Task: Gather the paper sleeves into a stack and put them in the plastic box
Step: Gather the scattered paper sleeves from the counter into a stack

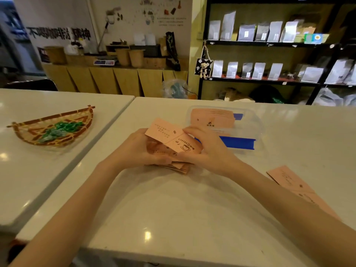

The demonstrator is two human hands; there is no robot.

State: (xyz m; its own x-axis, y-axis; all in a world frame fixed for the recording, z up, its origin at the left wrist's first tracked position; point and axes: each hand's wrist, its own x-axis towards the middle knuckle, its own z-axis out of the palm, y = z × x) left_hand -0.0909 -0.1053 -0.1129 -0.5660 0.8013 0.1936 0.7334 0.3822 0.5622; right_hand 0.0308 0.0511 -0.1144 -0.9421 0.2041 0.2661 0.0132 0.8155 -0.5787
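Both hands, left hand (142, 149) and right hand (204, 149), clamped on pink sleeve stack (169, 139); some sleeves already in plastic box (250, 122); one loose sleeve (292, 182) remains on table (173, 209).

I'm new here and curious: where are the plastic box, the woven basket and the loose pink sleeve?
plastic box (256, 122), head view, clear right wall.
woven basket (25, 134), head view, bare left weave.
loose pink sleeve (285, 177), head view, its far end.

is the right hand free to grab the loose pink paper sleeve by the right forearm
Probably not yet: the right hand is gripping the pink sleeve stack, though the loose pink paper sleeve lies unobstructed.
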